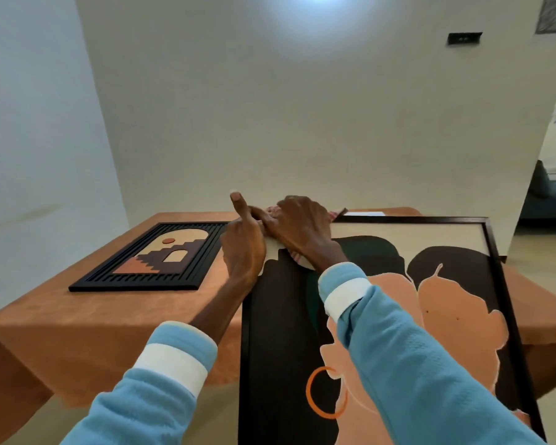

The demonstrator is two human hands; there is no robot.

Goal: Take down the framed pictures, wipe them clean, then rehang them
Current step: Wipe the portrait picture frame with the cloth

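Pressing down with the right hand (pixel 299 231), fingers spread flat on a crumpled red-checked cloth (pixel 335 214) at the far-left corner of the large framed picture (pixel 463 300), glossy, black and peach. Just left of it, holding the left hand (pixel 243 248) by the thin black frame edge, index finger straight up, others curled; impossible to tell whether gripping. Further left, flat on the rust tablecloth (pixel 77 332), a ribbed black small framed picture (pixel 148 255).
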